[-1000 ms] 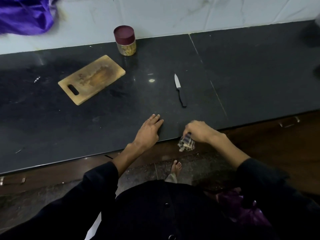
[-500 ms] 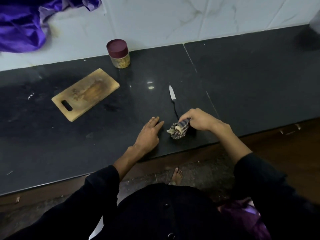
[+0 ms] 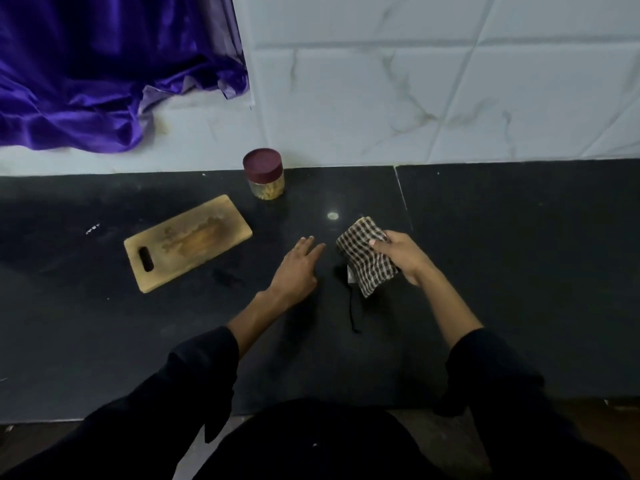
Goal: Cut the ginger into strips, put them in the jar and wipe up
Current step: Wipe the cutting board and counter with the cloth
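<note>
On my feed the right hand has its grip closed around a folded brown-and-cream checked cloth, thumb on top and fingers curled beneath, holding it over the black polished stone surface. The cloth hangs over a small kitchen knife with a black handle; I can see only a sliver of blade at the cloth's lower edge and the dark handle running toward me, and I cannot tell whether cloth and knife touch. The left hand lies flat on the surface just beside the cloth, grip released, fingers straight and pointing away from me, holding nothing.

Left of that hand sits a rectangular wooden cutting board with a slotted handle hole, angled on the surface, with a darker stained patch along its middle. Behind the board's far corner, near the wall, stands a small clear round jar with a maroon screw lid, closed, with yellowish pieces showing through its lower part, which I take for the ginger strips. A white marble-patterned tiled wall rises behind the surface, and a shiny purple satin fabric drapes down at upper left. Both forearms come out of dark sleeves.
</note>
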`<action>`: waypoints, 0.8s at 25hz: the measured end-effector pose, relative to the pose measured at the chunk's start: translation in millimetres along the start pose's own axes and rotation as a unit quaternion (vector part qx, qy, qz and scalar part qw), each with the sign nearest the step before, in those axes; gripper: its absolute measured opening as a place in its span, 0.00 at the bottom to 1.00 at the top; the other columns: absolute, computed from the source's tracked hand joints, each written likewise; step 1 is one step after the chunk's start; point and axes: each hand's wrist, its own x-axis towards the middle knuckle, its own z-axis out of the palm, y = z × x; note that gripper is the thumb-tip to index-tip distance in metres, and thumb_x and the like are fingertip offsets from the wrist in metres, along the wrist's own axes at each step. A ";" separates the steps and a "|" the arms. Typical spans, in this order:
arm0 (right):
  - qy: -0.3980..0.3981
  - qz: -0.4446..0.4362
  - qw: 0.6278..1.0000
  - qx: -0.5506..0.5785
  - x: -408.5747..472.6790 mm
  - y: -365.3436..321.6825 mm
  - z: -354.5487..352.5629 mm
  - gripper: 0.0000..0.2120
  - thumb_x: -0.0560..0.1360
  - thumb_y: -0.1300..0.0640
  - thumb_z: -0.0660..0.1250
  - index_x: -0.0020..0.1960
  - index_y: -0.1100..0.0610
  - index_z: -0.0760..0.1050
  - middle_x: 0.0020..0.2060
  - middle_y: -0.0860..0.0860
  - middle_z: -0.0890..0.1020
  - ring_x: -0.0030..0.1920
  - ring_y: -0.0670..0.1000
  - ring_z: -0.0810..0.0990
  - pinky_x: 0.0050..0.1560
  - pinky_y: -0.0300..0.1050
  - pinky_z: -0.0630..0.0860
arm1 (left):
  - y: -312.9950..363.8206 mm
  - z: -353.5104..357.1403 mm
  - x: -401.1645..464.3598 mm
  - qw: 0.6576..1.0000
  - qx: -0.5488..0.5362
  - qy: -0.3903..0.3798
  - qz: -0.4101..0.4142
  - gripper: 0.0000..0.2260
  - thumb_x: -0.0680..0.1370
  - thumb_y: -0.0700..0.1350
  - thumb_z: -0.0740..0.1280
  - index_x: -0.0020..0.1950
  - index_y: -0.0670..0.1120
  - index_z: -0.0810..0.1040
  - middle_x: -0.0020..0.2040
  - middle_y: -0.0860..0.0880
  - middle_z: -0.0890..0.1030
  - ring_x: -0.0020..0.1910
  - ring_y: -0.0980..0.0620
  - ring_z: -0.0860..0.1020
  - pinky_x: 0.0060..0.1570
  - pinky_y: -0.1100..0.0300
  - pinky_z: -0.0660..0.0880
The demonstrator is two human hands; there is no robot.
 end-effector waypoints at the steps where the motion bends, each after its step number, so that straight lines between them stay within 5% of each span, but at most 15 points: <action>1: 0.028 -0.004 0.999 0.039 12.8 -3.0 -4.9 0.08 0.81 0.60 0.64 0.59 0.60 0.77 0.53 0.56 0.83 0.46 0.48 0.82 0.45 0.39 0.78 | 2.3 -2.7 12.2 1.000 0.004 0.001 -0.006 0.31 0.74 0.32 0.60 0.76 0.43 0.57 0.77 0.41 0.54 0.77 0.44 0.50 0.74 0.51 0.55; 9: 0.107 0.055 0.976 0.180 137.5 -33.4 -34.0 0.17 0.82 0.57 0.64 0.68 0.63 0.74 0.62 0.59 0.80 0.60 0.58 0.80 0.61 0.58 0.77 | 5.4 -17.4 105.1 0.996 0.050 -0.038 -0.062 0.33 0.76 0.35 0.63 0.78 0.45 0.53 0.78 0.41 0.50 0.77 0.44 0.48 0.75 0.50 0.52; 14: 0.096 0.069 0.976 0.184 190.0 -38.5 -30.2 0.16 0.82 0.57 0.63 0.67 0.61 0.74 0.60 0.57 0.80 0.59 0.57 0.80 0.62 0.57 0.77 | -2.9 -16.5 142.2 0.993 0.060 -0.062 -0.084 0.34 0.75 0.35 0.63 0.78 0.46 0.52 0.78 0.41 0.49 0.77 0.44 0.47 0.75 0.48 0.53; 16: 0.109 0.062 0.981 0.147 205.6 -37.3 -29.0 0.15 0.82 0.56 0.64 0.65 0.63 0.76 0.57 0.56 0.81 0.56 0.55 0.81 0.60 0.53 0.78 | -8.8 -14.3 149.5 0.992 0.053 -0.074 -0.092 0.34 0.75 0.34 0.63 0.78 0.46 0.52 0.78 0.42 0.49 0.77 0.44 0.47 0.75 0.48 0.52; 20: 0.164 0.040 0.979 -0.118 224.7 -25.8 -33.6 0.15 0.79 0.50 0.64 0.54 0.62 0.77 0.54 0.61 0.80 0.53 0.60 0.81 0.52 0.54 0.80 | -17.9 -9.2 149.0 0.988 0.040 -0.097 -0.113 0.35 0.75 0.35 0.64 0.78 0.47 0.52 0.78 0.43 0.48 0.77 0.45 0.46 0.75 0.48 0.51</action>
